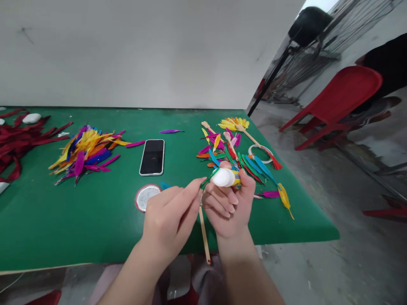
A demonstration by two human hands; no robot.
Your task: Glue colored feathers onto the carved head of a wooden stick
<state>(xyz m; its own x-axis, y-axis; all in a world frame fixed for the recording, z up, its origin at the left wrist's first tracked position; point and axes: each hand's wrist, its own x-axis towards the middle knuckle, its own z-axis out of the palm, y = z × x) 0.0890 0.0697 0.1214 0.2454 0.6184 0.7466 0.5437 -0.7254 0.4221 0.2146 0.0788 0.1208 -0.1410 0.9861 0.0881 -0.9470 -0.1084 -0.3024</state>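
Note:
My left hand [168,214] is closed, pinching a thin green feather [207,178] between thumb and fingers. My right hand [230,212] is wrapped round a small white bottle with a yellow label [223,177], its white end pointing left against the feather. Whether the two touch, I cannot tell. Below the hands a flat wooden stick [204,235] reaches past the table's front edge; its upper end is hidden behind my fingers. Just beyond my right hand lie blue feathers [262,166] and green feathers, with a yellow feather [284,199] to the right.
A phone [152,157] and a round lid [146,197] lie left of my hands. Farther left are a feather pile [95,148] and dark red ribbons [19,140]. Behind on the right are a yellow feather fan [232,123] and a white ring [251,148]. A red chair [345,95] stands beyond.

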